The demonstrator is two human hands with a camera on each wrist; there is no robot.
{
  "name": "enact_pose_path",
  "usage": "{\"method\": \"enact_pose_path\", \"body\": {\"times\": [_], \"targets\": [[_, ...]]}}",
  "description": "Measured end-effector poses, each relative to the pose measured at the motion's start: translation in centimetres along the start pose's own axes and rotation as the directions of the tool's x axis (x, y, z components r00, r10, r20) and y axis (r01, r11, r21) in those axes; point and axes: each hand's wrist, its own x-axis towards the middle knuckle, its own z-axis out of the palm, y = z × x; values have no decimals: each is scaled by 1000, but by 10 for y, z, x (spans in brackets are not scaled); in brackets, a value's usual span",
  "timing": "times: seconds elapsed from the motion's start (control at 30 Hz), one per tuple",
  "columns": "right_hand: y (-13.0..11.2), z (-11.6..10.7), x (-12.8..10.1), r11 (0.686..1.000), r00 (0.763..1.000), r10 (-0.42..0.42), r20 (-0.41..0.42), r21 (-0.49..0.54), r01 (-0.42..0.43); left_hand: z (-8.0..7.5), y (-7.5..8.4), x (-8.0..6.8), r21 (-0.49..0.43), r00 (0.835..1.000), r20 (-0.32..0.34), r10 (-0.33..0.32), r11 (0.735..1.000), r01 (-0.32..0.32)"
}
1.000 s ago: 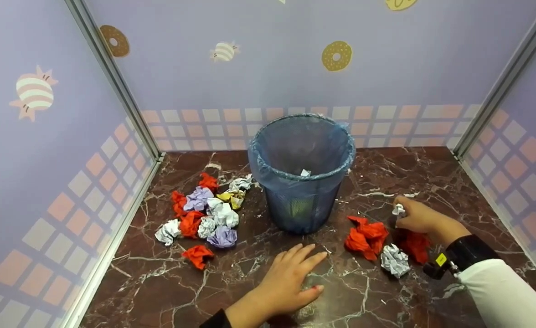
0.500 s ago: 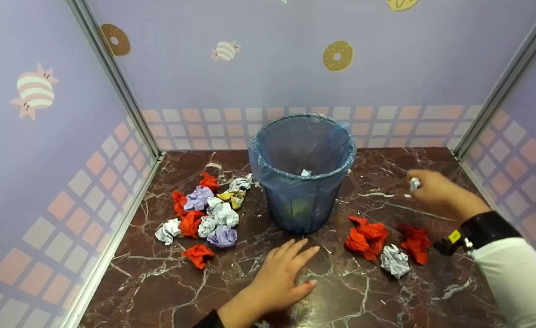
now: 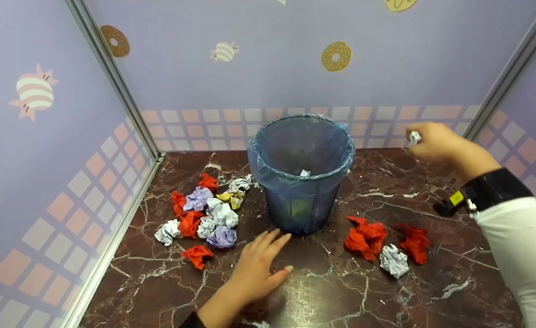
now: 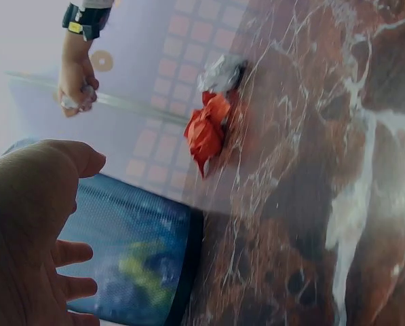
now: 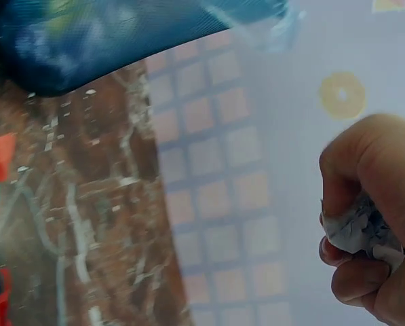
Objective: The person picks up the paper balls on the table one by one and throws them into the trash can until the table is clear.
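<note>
My right hand (image 3: 437, 142) is raised above the table on the right, its fingers curled round a crumpled white paper ball (image 5: 362, 231). To its left stands a mesh wastebasket (image 3: 302, 205) lined with a blue bag (image 3: 268, 171); a bit of white shows inside. In front of the basket my left hand (image 3: 255, 269) hovers low or rests near the tabletop, fingers spread and holding nothing. Below the right hand lie a red crumpled paper (image 3: 367, 238), a white paper ball (image 3: 394, 261) and another red paper (image 3: 415, 243).
A pile of crumpled papers, red, white, yellow and purple (image 3: 222, 237), lies left of the basket. One red paper (image 3: 198, 256) sits apart at its front. Patterned panels (image 3: 195, 82) enclose the marbled table (image 3: 158, 282) at the back and sides.
My right hand has risen and moved away toward the back wall, still gripping the white paper ball. My left hand has shifted left and slightly back. The papers on the table stay put.
</note>
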Motion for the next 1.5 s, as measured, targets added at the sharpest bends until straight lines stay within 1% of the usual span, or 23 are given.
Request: {"method": "enact_pose_path", "body": {"times": [0.1,0.17,0.23,0.3,0.37,0.5,0.6,0.7,0.83,0.9,0.97,1.07,1.13,1.27,1.4,1.5], "targets": [[-23,-11,7,999,999,-34,-20,-20,33,-2,-7,-4,-6,1000,-27,-11,1000,11],[-40,-16,13,998,997,-56,-50,-34,54,-3,-11,-6,-10,999,-39,-24,1000,23],[-56,-18,20,991,988,-116,-103,-73,109,-3,-16,-9,-15,998,-42,-48,999,47],[-73,-18,26,981,973,-179,-145,-106,164,-5,-21,-11,-20,996,-46,-74,997,73],[-89,-16,30,972,960,-227,-162,-105,212,-7,-25,-12,-22,993,-47,-105,994,104],[-122,-8,38,954,944,-297,-142,-86,287,-11,-34,-17,-25,987,-77,-144,990,142],[-144,1,43,938,929,-346,-133,-82,338,-14,-40,-22,-29,982,-114,-150,989,148],[-163,11,50,918,910,-396,-125,-81,388,-17,-45,-26,-40,976,-142,-166,986,162],[-183,23,58,883,878,-467,-104,-112,456,-19,-49,-30,-51,969,-156,-194,981,188],[-190,30,61,869,868,-491,-76,-113,482,-20,-51,-31,-53,967,-158,-198,980,192],[-194,36,63,862,864,-501,-44,-104,495,-20,-52,-33,-52,967,-170,-192,981,186],[-197,42,65,864,867,-498,5,-85,496,-20,-54,-34,-50,965,-184,-186,982,179],[-197,46,65,864,868,-497,18,-82,497,-19,-54,-35,-54,964,-188,-189,982,182],[-196,53,64,865,867,-498,8,-71,497,-18,-55,-37,-60,961,-186,-205,979,197],[-194,60,64,859,861,-508,-7,-79,506,-17,-54,-37,-62,961,-192,-199,980,191],[-191,64,63,855,858,-513,3,-89,511,-17,-53,-36,-66,963,-181,-200,979,191]]}}
